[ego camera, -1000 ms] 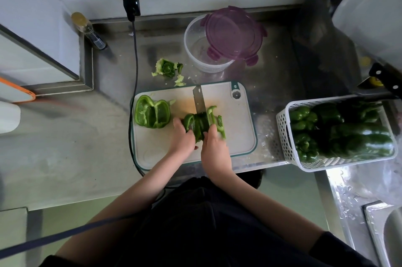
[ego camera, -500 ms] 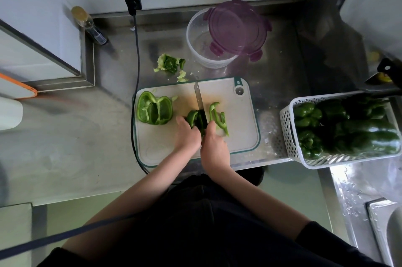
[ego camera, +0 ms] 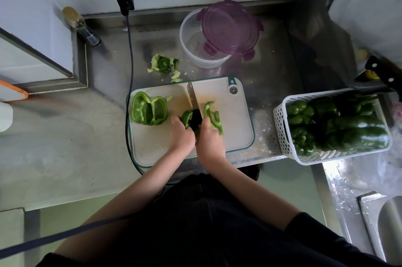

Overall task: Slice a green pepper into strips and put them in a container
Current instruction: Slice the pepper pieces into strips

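Note:
On the white cutting board (ego camera: 237,127), my left hand (ego camera: 181,136) presses down a green pepper piece (ego camera: 187,119). My right hand (ego camera: 210,140) grips the handle of a knife (ego camera: 192,98), whose blade stands in that piece and points away from me. Cut strips (ego camera: 214,117) lie just right of the blade. A hollowed pepper half (ego camera: 149,111) rests open side up on the board's left part. Behind the board stands a clear round container (ego camera: 195,49) with a purple lid (ego camera: 230,29) lying askew over its right side.
Pepper core and scraps (ego camera: 163,65) lie on the steel counter behind the board. A white basket (ego camera: 280,129) of whole green peppers sits at the right. A black cable (ego camera: 130,53) hangs from the wall socket past the board's left edge. A sink (ego camera: 389,227) is at lower right.
The pepper piece under my left hand has become narrower and more strips lie right of the blade. Both hands stay at the same spot on the board.

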### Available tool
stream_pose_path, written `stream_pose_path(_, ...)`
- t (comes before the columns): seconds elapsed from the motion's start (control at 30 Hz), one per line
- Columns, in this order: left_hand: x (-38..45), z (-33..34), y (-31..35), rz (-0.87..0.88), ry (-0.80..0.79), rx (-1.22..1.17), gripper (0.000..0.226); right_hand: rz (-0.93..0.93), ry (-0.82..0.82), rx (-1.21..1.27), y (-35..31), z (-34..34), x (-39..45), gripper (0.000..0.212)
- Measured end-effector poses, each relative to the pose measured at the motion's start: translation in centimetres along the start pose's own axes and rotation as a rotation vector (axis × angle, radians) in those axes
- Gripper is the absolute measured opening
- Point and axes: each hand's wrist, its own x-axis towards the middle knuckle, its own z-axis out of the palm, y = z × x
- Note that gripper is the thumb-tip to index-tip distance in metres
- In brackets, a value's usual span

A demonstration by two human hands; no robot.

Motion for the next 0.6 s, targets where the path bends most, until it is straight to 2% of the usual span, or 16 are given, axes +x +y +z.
stream_pose_path(0.23,-0.4,0.2,-0.6,0.008,0.02,0.007,0.019,-0.025,-0.003,-0.08,-0.2,0.2,0.1,0.04)
stream_pose_path(0.47,-0.1,0.2,-0.7,-0.014,0.044,0.046,0.024,-0.033,0.0,-0.05,-0.1,0.0,0.3,0.031)
stream_pose_path(0.6,0.2,0.1,0.2,-0.056,0.112,0.199,0.037,-0.023,-0.026,-0.021,0.9,0.1,-0.9,0.028)
